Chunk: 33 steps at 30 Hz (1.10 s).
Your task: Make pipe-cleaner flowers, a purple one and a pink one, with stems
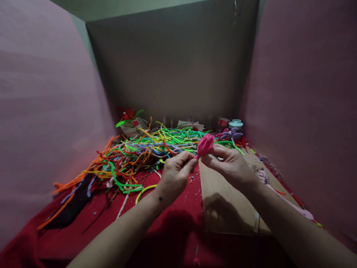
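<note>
A pink flower bud of fuzzy pipe cleaners (205,144) is held up between my two hands above the table. My left hand (177,169) pinches it at its lower end, the thumb pressed against the curled fingers. From the other side, my right hand (230,163) has its thumb and fingers closed at the bud's right edge. Behind my left hand spreads a big tangled heap of pipe cleaners (131,152) in green, orange, yellow, purple and red.
Red cloth (178,208) covers the table, with a wooden board (228,212) on its right part. Farther back on the right are a purple pipe-cleaner flower (232,134) and a pale blue jar (235,124). Pink panels (41,111) rise on both sides.
</note>
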{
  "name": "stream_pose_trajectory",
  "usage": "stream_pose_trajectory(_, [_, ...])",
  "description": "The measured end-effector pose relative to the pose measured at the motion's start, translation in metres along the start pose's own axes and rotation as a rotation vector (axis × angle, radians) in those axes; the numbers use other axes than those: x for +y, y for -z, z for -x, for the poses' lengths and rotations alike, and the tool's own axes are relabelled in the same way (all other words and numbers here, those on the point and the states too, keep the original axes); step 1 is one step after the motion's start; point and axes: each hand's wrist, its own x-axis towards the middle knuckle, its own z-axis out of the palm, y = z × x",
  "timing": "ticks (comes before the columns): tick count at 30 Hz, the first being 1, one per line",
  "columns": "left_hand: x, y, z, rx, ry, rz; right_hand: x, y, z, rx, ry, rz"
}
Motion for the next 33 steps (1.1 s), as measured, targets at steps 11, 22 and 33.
stream_pose_trajectory(11, [-0.015,-0.002,-0.002,-0.336,0.306,0.752,0.011,-0.004,0.003,0.043,-0.034,-0.162])
stream_pose_trajectory(22, [-0.027,-0.005,0.001,-0.284,0.224,0.428,0.028,-0.025,0.009,0.065,-0.380,-0.575])
stream_pose_trajectory(33, [-0.013,-0.002,0.007,-0.032,0.105,0.133,0.015,-0.021,0.010,-0.024,-0.342,-0.588])
